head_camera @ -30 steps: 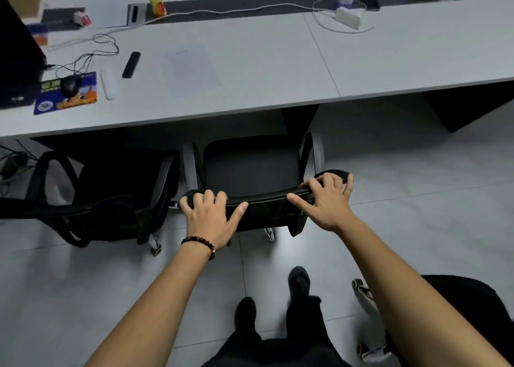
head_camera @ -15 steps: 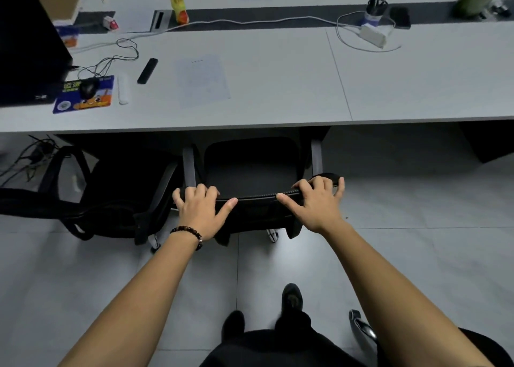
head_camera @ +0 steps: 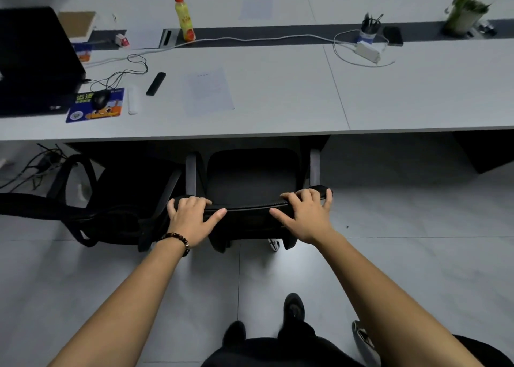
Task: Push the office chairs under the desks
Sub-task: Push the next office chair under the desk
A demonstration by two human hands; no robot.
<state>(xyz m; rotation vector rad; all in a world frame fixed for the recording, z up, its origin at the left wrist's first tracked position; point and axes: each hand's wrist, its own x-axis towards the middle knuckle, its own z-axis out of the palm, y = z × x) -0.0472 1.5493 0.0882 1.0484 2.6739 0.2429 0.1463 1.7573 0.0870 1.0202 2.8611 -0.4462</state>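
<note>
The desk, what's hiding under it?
Just below the edge of the desk you see the seat of the chair, its grey armrests, and cables on the floor at the left. Further back it's dark, and the desk covers whatever is there.

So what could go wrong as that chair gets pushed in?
The chair has grey armrests right at the desk edge; if they sit too high, they may knock against it. The other chair on the left stands close, so the two might snag. The left hand and right hand both curl over the backrest's top, so fingers could get pinched against the desk if pushed too far.
</note>
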